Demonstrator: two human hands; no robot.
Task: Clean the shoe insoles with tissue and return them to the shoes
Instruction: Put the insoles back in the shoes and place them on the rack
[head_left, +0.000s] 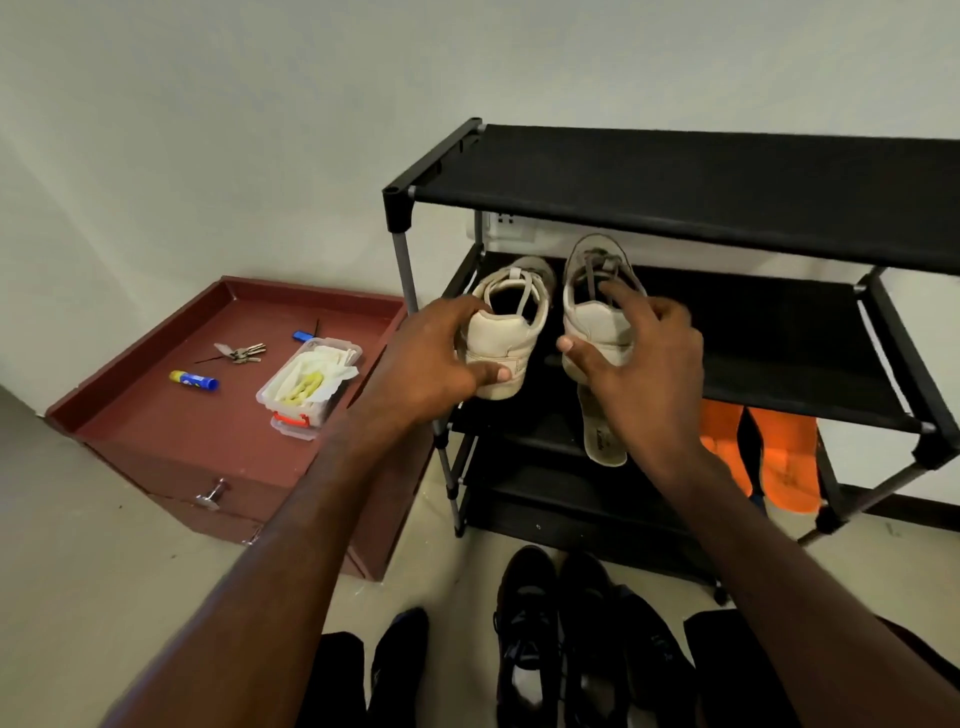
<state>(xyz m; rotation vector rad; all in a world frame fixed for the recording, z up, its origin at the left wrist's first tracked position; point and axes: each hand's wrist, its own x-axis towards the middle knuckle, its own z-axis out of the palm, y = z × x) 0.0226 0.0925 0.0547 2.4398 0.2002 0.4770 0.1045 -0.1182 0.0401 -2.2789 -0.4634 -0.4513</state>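
Two cream sneakers stand heel-out on the middle shelf (779, 332) of a black shoe rack. My left hand (431, 358) grips the heel of the left sneaker (506, 327), thumb under its sole edge. My right hand (639, 364) curls round the heel of the right sneaker (597, 296), index finger reaching over its collar. A clear plastic box (306, 384) with white tissue and something yellow sits on a red-brown chest (182, 431) to the left. The insoles are hidden inside the shoes.
Beige sandals (602, 436) and orange slippers (779, 457) lie on the lower shelves. Black shoes (561, 639) stand on the floor in front of the rack. Keys (241, 353), a blue tube (195, 380) and a small blue object (302, 336) lie on the chest.
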